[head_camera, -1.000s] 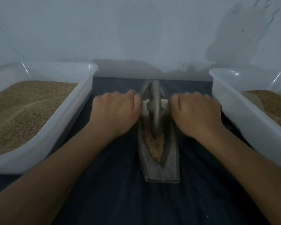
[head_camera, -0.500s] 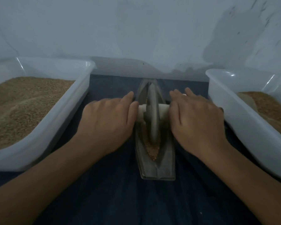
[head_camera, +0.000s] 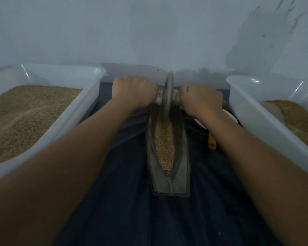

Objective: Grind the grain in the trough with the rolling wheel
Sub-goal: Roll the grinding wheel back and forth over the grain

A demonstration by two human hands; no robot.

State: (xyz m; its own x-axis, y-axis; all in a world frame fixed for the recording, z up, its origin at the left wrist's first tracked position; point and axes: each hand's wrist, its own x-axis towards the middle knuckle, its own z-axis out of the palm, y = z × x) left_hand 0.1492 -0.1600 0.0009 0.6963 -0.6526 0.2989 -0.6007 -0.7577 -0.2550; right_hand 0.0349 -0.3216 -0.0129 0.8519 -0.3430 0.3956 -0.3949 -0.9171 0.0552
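A narrow grey boat-shaped trough (head_camera: pixel 181 167) lies lengthwise on the dark cloth in the middle. Brown grain (head_camera: pixel 164 146) fills its groove. The grey rolling wheel (head_camera: pixel 168 93) stands upright at the trough's far end, on a pale axle. My left hand (head_camera: pixel 134 91) grips the axle on the left of the wheel, fingers curled over it. On the right of the wheel my right hand (head_camera: pixel 201 98) grips the other end of the axle. Both arms are stretched forward.
A white plastic tub (head_camera: pixel 89 102) full of brown grain stands at the left. Another white tub (head_camera: pixel 252 110) with grain stands at the right. A wooden handle (head_camera: pixel 212 142) and a white dish edge (head_camera: pixel 229 114) lie under my right forearm. A pale wall is close behind.
Both hands have pushed the wheel from the middle of the trough to its far end, and their fingers have curled round the axle. More grain shows in the near half.
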